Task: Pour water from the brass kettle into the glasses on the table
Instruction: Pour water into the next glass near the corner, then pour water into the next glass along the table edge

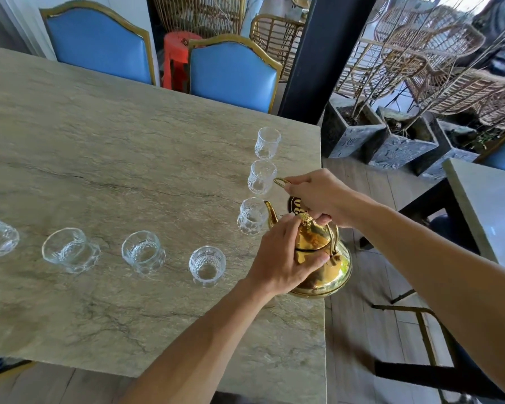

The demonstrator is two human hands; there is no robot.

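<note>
Seven cut-glass tumblers are in view on the stone worktop (pixel 99 135), and the risks run from that slab down to its smallest load. The brass kettle (pixel 318 266) sits right at the worktop's right edge, its base appearing to overlap the rim near the front right corner, so any sideways nudge while it is lifted or set back could send it to the floor. The right hand (pixel 321 196) is closed around the kettle's thin upright handle (pixel 280 182), while the left hand (pixel 277 258) presses fingers against the lid and its knob (pixel 306 218); if that hold slips during tilting, the lid may drop and water would come out in a gush, I judge. The spout (pixel 270 211) nearly touches the nearest glass (pixel 252 217) in the column of three along the right edge, so a careless swing could knock it over or push it into the middle glass (pixel 261 177), with the far glass (pixel 267 142) beyond. Four more glasses stand in a row along the front; the nearest of them (pixel 207 266) lies just beside the left wrist and could be clipped by the forearm. All look empty, so they are light and easily toppled.
</note>
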